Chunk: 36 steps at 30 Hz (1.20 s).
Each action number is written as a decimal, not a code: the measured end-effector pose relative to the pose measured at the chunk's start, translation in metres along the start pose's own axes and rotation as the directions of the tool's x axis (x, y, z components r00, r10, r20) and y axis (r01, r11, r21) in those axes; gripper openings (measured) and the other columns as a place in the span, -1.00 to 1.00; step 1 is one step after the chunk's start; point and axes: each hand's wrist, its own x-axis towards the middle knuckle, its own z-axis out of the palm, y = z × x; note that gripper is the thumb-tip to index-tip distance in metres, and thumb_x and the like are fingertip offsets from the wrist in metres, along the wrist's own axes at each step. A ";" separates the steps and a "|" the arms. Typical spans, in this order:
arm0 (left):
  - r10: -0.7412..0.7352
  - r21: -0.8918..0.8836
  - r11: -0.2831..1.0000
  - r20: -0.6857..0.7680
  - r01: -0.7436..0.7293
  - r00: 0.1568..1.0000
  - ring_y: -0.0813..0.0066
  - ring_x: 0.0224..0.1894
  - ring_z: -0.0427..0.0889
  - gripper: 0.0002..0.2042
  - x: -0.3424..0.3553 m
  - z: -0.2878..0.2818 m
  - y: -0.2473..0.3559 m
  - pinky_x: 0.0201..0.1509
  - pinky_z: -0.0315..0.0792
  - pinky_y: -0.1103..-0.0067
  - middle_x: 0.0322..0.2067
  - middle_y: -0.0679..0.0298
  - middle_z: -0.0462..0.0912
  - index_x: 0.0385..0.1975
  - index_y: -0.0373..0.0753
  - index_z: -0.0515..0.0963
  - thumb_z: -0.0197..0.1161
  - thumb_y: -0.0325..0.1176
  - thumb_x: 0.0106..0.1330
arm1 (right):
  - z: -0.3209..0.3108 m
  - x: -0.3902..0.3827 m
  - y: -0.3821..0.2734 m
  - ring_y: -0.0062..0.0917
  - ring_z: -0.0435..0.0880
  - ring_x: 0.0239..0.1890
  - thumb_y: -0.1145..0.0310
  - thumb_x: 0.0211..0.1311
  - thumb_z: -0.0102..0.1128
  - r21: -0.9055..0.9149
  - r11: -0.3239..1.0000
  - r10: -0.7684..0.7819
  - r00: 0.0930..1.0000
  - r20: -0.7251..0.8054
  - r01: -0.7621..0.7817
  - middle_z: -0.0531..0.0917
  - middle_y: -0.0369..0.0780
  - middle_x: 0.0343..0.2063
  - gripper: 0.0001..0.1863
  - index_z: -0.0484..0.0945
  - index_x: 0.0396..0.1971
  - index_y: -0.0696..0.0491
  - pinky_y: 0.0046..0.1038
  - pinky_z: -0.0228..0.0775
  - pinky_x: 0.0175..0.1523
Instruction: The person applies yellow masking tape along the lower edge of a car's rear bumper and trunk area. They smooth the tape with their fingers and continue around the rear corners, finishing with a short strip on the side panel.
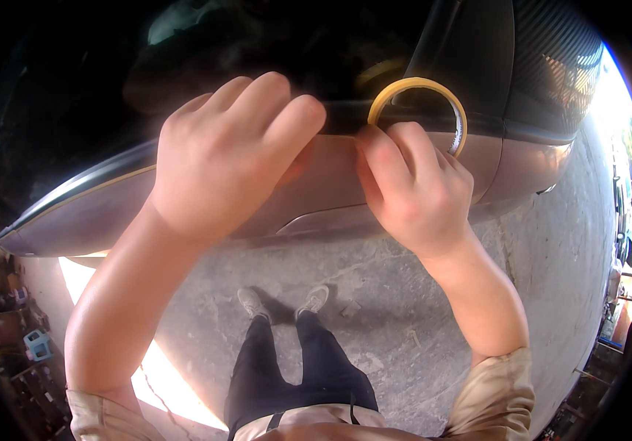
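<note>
In the head view, my left hand (224, 154) is curled at the lower edge of a glossy black car panel (279, 44), over the duller brownish band (316, 191) below it. Its fingertips are hidden, so what they pinch cannot be made out. A thin yellowish line (110, 178) runs along the border to its left. My right hand (415, 184) is closed on a yellow tape roll (417, 83), which stands up behind the fingers against the car. The two hands are a short way apart along that border.
A grey concrete floor (375, 309) lies below the car, around my feet, with a bright sunlit strip at left. Cluttered items and a light blue jug (36, 344) are at the far left. A ribbed dark car part (555, 55) is at upper right, with bright daylight beyond.
</note>
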 end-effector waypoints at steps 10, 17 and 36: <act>-0.030 -0.050 0.998 0.043 0.033 0.999 0.36 -0.40 0.63 -0.61 0.008 0.004 0.010 -0.42 0.49 0.45 -0.42 0.38 0.53 -0.29 -0.11 0.58 0.64 -0.34 -0.11 | -0.001 0.003 0.000 -0.70 0.51 -0.64 0.36 0.20 0.34 0.012 1.000 0.008 0.999 0.034 -0.008 0.50 -0.38 -0.41 -0.83 0.64 -0.19 -0.11 -0.61 0.32 -0.65; -0.084 -0.085 0.993 -0.017 0.082 0.996 0.24 -0.37 0.64 -0.60 -0.007 0.008 0.007 -0.36 0.51 0.39 -0.35 0.28 0.62 -0.23 -0.17 0.61 0.68 -0.40 -0.06 | -0.002 0.002 0.005 -0.68 0.55 -0.63 0.36 0.26 0.33 0.028 0.996 -0.085 0.996 0.042 0.084 0.43 -0.35 -0.43 -0.80 0.58 -0.13 -0.02 -0.61 0.39 -0.61; -0.123 -0.105 0.987 -0.016 0.121 0.992 0.26 -0.36 0.64 -0.51 -0.012 0.011 0.014 -0.34 0.51 0.41 -0.33 0.25 0.62 -0.17 -0.20 0.60 0.73 -0.45 -0.11 | -0.054 -0.057 0.133 -0.51 0.63 -0.51 0.42 0.22 0.62 0.037 0.986 -0.164 0.982 0.091 0.161 0.69 -0.32 -0.37 -0.53 0.63 0.10 0.05 -0.49 0.43 -0.48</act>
